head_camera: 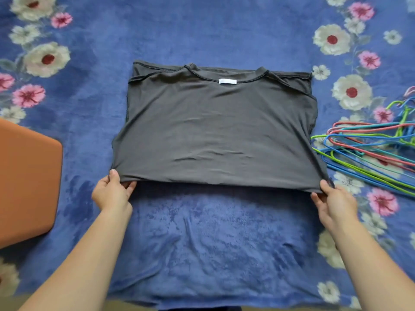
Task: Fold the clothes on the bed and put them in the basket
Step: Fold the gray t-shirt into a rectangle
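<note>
Your left hand (112, 194) pinches the near left corner of the grey T-shirt (213, 126). The thumb lies on top of the cloth and the other fingers (130, 187) are curled beneath the edge. Your right hand (334, 198) grips the near right corner the same way, thumb above and fingers (316, 198) tucked under. Both hands are closed on the garment.

The T-shirt lies spread on the blue floral bedspread (202, 232) and reaches away from your fingers towards the far side. Its near edge runs taut between your two grips and is raised a little off the bedspread, with a shadow under it. The neckline sits at the far end from your fingers, and a small white label (228, 81) shows just inside the collar. Stitched seams are exposed along the shoulders. The sleeves appear to be folded in, since the cloth forms a rough rectangle.

Outward from your right fingers, just beside the T-shirt's right edge, lies a loose pile of coloured wire hangers (368, 149), which is apart from your hand. Outward from your left fingers, well apart from the T-shirt, an orange object (27, 180) with a rounded corner rests on the bedspread. What it is cannot be told. Bare bedspread lies between your forearms, on your side of the fingers.
</note>
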`<state>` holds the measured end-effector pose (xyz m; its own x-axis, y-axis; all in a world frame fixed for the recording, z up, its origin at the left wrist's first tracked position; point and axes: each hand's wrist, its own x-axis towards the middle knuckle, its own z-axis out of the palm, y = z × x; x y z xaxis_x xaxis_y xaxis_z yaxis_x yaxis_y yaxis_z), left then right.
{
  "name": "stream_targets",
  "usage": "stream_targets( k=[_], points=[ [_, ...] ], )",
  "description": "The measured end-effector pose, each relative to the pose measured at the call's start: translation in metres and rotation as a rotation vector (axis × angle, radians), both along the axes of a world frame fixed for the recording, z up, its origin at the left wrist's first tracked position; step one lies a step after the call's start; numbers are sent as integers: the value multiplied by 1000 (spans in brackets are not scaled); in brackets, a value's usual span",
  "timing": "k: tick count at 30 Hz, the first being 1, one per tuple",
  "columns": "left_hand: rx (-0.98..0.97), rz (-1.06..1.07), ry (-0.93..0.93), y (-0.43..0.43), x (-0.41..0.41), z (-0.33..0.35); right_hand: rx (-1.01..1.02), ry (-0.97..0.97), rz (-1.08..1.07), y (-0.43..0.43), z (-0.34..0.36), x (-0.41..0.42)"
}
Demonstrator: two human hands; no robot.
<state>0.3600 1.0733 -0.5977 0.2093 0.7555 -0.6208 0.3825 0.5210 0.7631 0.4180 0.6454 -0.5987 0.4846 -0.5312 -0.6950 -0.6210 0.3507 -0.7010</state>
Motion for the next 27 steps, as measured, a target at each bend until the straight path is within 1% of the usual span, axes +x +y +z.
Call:
stream_targets(
  k=[3, 7, 9, 10, 11, 13, 15, 16, 17, 19, 21, 22, 24, 25, 27],
  points=[
    [82, 66, 91, 8, -42, -1, -86, 73, 45, -16, 5, -37],
    [133, 150, 314, 18, -119, -22, -94, 202, 116, -24, 8, -96],
    [141, 156, 400, 17, -145, -30, -137, 313, 208, -26, 3, -119],
    [146, 129, 438, 13, -153, -31, -183, 353, 306, -25, 1, -128],
    [195, 65, 490, 9, -154, -31, -241, 360, 431, -25, -1, -134],
    [387, -85, 624, -6, -143, -24, -365, 352, 630, -22, -2, -132],
    [610, -186, 704, -29, -116, -10, -457, 303, 651, -17, -3, -116],
    [714, -284, 660, -47, -103, -4, -492, 261, 615, -15, -4, -104],
    [808, -446, 575, -67, -95, -4, -479, 208, 559, -11, -2, -90],
    [919, -827, 409, -121, -84, -9, -381, 131, 441, -9, -4, -62],
    [990, -1225, 289, -183, -83, -18, -299, 111, 423, -9, -5, -30],
    [1017, -1422, 222, -213, -84, -23, -272, 104, 454, -7, -4, -15],
    [1052, -1734, 71, -271, -85, -31, -234, 88, 581, -6, -2, 12],
    [1065, -1855, 32, -291, -87, -33, -231, 81, 650, -2, 0, 21],
    [1064, -2055, 42, -324, -89, -35, -269, 78, 769, 1, -1, 37]
  ],
)
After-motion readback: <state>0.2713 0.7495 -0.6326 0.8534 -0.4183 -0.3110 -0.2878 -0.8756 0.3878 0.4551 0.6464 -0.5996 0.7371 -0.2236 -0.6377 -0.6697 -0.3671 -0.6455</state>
